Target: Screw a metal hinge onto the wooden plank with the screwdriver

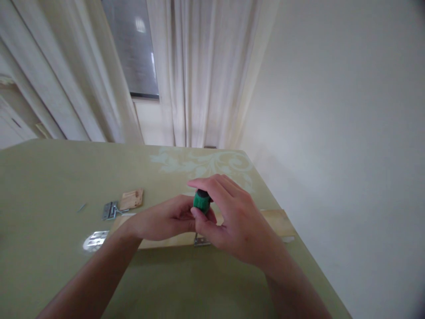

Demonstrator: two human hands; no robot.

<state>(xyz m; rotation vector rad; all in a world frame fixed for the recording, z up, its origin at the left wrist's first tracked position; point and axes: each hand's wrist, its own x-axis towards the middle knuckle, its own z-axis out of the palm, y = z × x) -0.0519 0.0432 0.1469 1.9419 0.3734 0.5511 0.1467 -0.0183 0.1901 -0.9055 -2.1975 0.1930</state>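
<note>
Forearms (pixel 99 270) nearest; right hand (pixel 235 221), fingers pinching green handle (pixel 201 203), over wooden strip (pixel 278 222); left hand (pixel 164 218), fingers part-hidden, can't tell hold.

The green tabletop (pixel 49 177), marked with a pale scroll pattern (pixel 206 163) near frame centre, carried a long wooden board (pixel 179 241) across the lower middle; left of centre lay a small wooden piece (pixel 132 199), a metal hinge (pixel 108 210) just beside it; a slender screw (pixel 81 207) lay farther left; a shiny item (pixel 94 241), unidentifiable, lay lower left.
</note>
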